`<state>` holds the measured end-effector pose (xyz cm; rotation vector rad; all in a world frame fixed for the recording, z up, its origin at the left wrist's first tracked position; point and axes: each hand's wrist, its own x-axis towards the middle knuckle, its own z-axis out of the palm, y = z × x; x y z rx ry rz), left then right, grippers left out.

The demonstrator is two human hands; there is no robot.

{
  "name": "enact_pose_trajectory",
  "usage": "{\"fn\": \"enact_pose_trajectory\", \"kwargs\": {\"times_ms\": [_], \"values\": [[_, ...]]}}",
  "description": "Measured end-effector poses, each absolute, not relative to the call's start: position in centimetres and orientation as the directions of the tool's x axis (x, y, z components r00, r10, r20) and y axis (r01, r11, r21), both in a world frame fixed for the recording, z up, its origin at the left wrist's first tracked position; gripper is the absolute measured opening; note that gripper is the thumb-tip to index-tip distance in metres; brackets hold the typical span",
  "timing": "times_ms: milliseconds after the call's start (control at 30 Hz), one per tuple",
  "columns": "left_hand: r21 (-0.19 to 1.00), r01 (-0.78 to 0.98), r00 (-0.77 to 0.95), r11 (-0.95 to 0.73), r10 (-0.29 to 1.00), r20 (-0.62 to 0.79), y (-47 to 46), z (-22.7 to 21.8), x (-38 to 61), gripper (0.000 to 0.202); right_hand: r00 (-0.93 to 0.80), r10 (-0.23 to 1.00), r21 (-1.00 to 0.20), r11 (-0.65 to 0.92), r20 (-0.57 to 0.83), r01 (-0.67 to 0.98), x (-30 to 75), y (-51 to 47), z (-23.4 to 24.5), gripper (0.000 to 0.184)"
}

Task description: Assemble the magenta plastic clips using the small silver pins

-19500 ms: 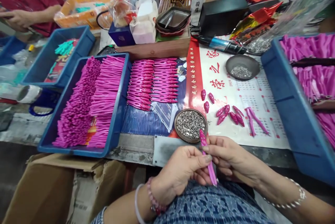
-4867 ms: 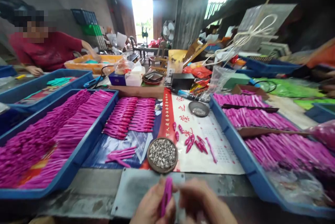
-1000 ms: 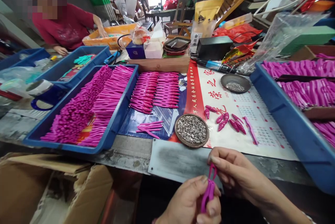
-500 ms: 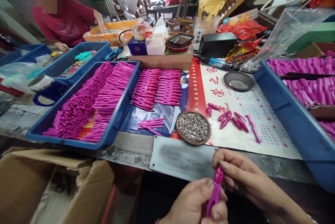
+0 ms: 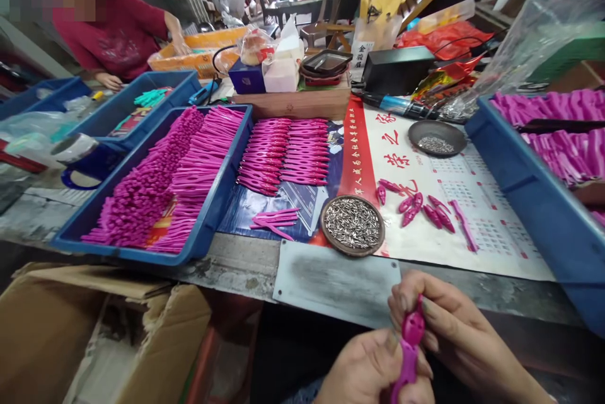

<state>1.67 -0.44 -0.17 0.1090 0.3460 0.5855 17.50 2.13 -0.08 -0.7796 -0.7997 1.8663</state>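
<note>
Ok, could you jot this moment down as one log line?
left hand: holding pink stick; right hand: holding darker piece; stick and piece: touching; beyond hands: grey plate, bowl of metal bits

Held piece [image 5: 413,331]: smooth magenta plastic, its darker head glossy. Left tray [image 5: 142,253]: blue plastic with a low sheen. Near plate [image 5: 331,278]: smooth, matt grey, darkly smudged. Pins [image 5: 353,222]: shiny metal, in a dull brown bowl [image 5: 354,252]. Calendar [image 5: 420,249]: smooth printed paper. Far block [image 5: 293,104]: grained wood. Tabletop [image 5: 236,278]: rough, worn, grey. Near left box [image 5: 174,328]: matt cardboard, torn-edged.
</note>
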Motion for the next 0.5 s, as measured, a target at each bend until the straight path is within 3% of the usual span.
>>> {"fn": "enact_pose_trajectory", "kwargs": {"times_ms": [267,367,500], "values": [[0.083,-0.499,0.825,0.863,0.502,-0.258,0.3,-0.1,0.9,0.021,-0.304,0.904,-0.696,-0.427,-0.301,-0.578,16.4,3.3,-0.1,0.021],[0.087,-0.504,0.827,0.859,0.509,-0.239,0.5,-0.3,0.6,0.020,-0.306,0.894,-0.664,-0.448,-0.327,-0.599,16.8,3.7,0.3,0.036],[0.105,-0.500,0.812,0.860,0.507,-0.289,0.5,-0.5,0.5,0.022,-0.403,0.828,-0.744,-0.541,-0.389,-0.392,17.7,3.3,1.1,0.043]]}}
